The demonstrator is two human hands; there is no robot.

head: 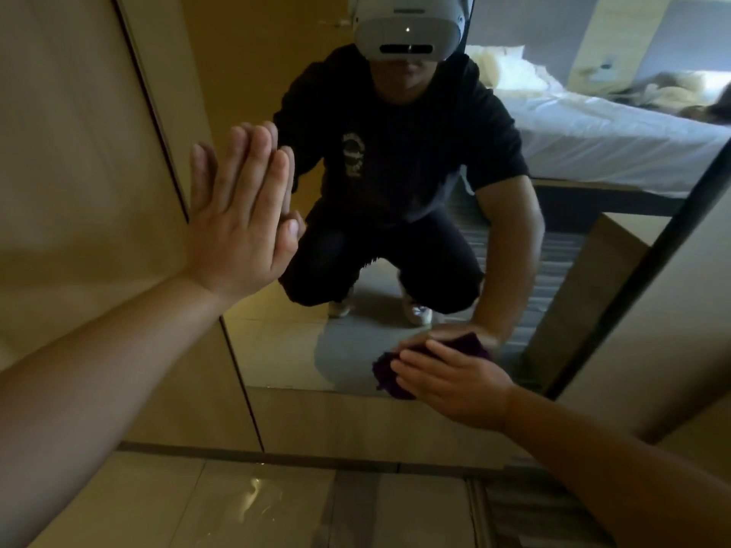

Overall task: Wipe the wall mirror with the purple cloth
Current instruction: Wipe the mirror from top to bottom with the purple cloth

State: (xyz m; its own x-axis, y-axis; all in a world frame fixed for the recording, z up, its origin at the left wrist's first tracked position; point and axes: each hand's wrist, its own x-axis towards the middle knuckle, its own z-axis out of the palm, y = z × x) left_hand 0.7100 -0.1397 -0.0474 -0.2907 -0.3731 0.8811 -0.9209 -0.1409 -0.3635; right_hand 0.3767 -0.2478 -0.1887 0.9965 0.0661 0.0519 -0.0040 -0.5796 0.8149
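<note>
The right hand [451, 379] presses the soft, light purple cloth [385, 373] flat against the mirror [395, 231], fingers spread over its bunched middle, while the left hand [241, 215] braces open-palmed on the glass.

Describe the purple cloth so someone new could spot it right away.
Find the tall wall mirror with its dark frame. Near its bottom edge, the right hand presses the purple cloth flat against the glass. It is the only dark purple, fuzzy thing there.

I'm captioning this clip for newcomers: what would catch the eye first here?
The left hand lies flat with open fingers against the wall mirror at its left edge. Low right, the right hand presses the purple cloth to the glass near the bottom edge, and the mirror shows a crouching person.
</note>
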